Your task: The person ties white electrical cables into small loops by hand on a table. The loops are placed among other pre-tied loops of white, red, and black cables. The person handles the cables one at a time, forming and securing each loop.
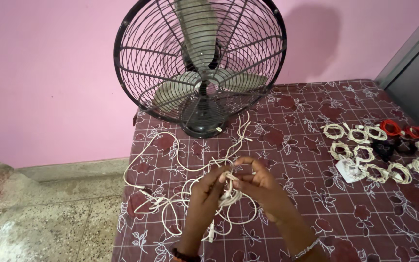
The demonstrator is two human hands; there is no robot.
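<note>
Two hands meet on one tangled white cable [180, 194] near the front-left edge of the tabletop [316, 194]. Your left hand [208, 191] pinches a bunch of its loops; your right hand [255, 184] grips the same bunch just beside it, fingers curled around the strands. Loose slack trails toward the black table fan [200, 63] at the back edge. Keep that slack off the fan base and feed loops evenly, without kinking. Coiled white cables [364, 155] lie well apart, near the right edge.
</note>
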